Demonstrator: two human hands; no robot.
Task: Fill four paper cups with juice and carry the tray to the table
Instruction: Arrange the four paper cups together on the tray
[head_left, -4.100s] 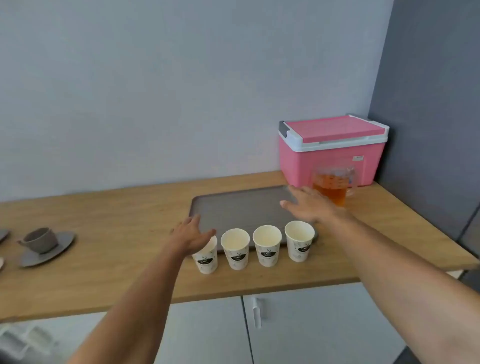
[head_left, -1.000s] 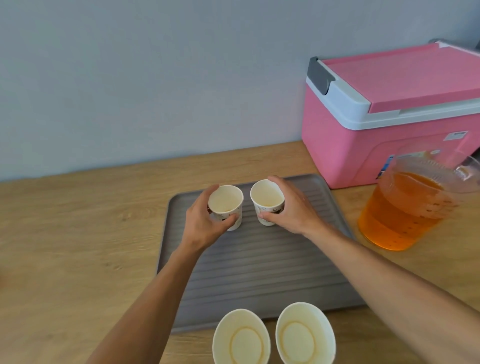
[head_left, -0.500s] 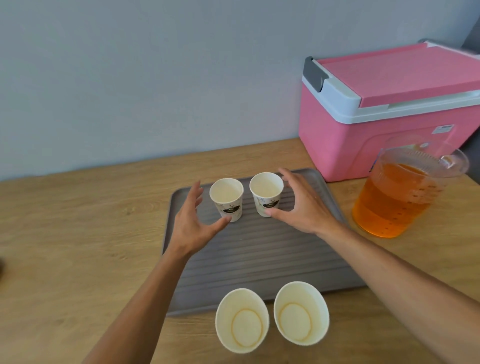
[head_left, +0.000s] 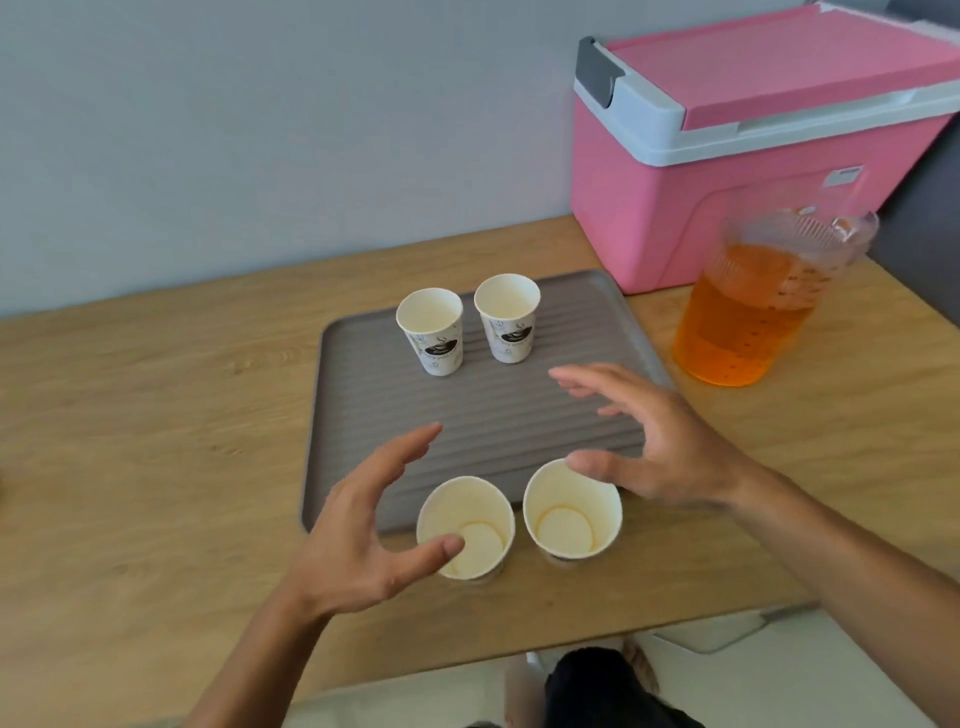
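left hand (head_left: 363, 530), right hand (head_left: 660, 441) spread beside two near cups (head_left: 465, 525)

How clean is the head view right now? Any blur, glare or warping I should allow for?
Head view: even, soft light, no glare; right hand fingertips slightly motion-blurred, left hand sharper; the cooler leans from wide-angle warping at the frame edge; cups and jug are clear.

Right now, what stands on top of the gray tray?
Two empty paper cups stand upright at the far end of the gray tray. Both open hands, left and right, cover part of its near end.
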